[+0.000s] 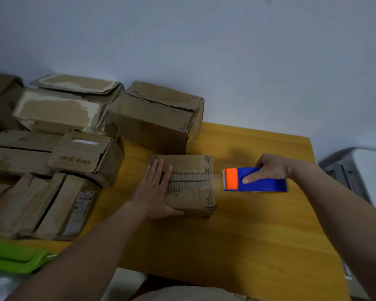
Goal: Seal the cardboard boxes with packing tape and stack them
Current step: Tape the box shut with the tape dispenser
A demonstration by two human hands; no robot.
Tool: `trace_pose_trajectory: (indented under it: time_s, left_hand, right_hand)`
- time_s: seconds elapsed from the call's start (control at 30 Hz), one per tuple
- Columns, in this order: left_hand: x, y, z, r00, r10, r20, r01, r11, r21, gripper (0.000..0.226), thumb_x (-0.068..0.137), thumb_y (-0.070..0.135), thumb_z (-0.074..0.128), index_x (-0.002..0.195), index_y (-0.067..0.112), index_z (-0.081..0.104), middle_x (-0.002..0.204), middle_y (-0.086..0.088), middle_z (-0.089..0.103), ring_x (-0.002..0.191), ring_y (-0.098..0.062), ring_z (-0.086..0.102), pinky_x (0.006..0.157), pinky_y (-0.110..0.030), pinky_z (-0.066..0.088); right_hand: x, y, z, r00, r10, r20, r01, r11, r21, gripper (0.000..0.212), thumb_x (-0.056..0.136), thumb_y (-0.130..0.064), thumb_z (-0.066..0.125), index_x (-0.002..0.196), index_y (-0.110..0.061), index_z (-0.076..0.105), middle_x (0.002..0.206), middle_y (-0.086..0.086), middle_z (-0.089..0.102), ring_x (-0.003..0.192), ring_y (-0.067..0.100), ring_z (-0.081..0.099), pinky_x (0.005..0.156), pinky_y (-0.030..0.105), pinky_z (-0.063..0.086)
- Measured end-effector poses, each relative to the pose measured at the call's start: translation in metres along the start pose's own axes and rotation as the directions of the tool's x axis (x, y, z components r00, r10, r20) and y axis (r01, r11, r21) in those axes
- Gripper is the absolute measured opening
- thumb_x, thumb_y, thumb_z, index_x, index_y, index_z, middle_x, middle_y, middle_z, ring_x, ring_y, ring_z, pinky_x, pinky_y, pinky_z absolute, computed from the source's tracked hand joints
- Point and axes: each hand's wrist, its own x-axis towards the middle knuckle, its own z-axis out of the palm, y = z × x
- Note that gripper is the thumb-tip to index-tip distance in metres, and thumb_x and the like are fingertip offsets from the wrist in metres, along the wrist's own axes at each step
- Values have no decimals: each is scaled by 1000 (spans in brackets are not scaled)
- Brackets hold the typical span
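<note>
Small brown cardboard box [187,183], worn and ragged, its outer paper torn away to bare corrugated ribbing around the top seam; flaps closed, a dark slit along the middle. Set near the middle of the yellow wooden table [258,231], a little toward the far edge. Clear strip of packing tape [215,181] stretched from the seam past the box's right side to the dispenser.

Left hand [154,190] flat on the box's left part, fingers straight and pressing, thumb along the near side. Right hand [269,169] curled round the blue tape dispenser with an orange roller [254,179], held just right of the box, index finger laid along its side.

Larger battered cardboard box [156,118] at the far edge, just behind the small one. Heap of other worn cartons [52,148] crowding the table's left side. Green plastic handled thing [15,257] at the near left corner. White object [360,170] beyond the right edge, blurred.
</note>
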Motion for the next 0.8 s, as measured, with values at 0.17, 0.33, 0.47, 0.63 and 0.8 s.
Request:
trace_pose_trajectory:
  time_s: [0.17,0.33,0.47,0.63,0.8]
  left_hand:
    - [0,-1,2,1000,0,-16,0,1000,8,141,51,100,17,145,7,-31,150,-20,-39,139,-33,-37,119,-46,-14]
    - [0,-2,4,1000,-19,-23,18,999,-32,143,45,101,12,142,8,-35,151,-18,-39,139,-32,-36,118,-52,-12]
    - [1,-1,4,1000,-24,0,23,997,-71,146,39,101,5,142,5,-35,150,-16,-41,140,-31,-36,120,-50,-7]
    - [1,-2,5,1000,-28,7,28,996,-81,149,39,102,5,141,0,-34,149,-17,-42,140,-31,-36,121,-48,-7]
    - [0,-1,5,1000,-30,3,30,998,-62,147,47,101,17,140,-1,-35,148,-17,-43,139,-31,-36,120,-47,-9]
  right_hand:
    - [0,2,-1,1000,-8,19,7,1000,17,53,63,-59,76,89,-14,66,84,2,71,81,20,67,79,34,53]
    - [-2,5,-2,999,-25,32,24,999,20,50,64,-59,76,87,-15,67,83,1,71,80,19,67,75,31,52]
    - [-3,9,-4,996,-19,84,20,1000,-1,58,60,-61,80,94,-15,67,89,2,71,83,19,68,77,32,55]
    - [-8,6,-7,974,-11,225,25,998,-59,61,53,-60,73,96,-18,64,95,0,69,88,19,66,76,30,53]
    - [-8,1,-12,969,36,245,-2,990,-138,37,75,-50,73,96,-22,60,99,0,66,92,18,64,84,33,52]
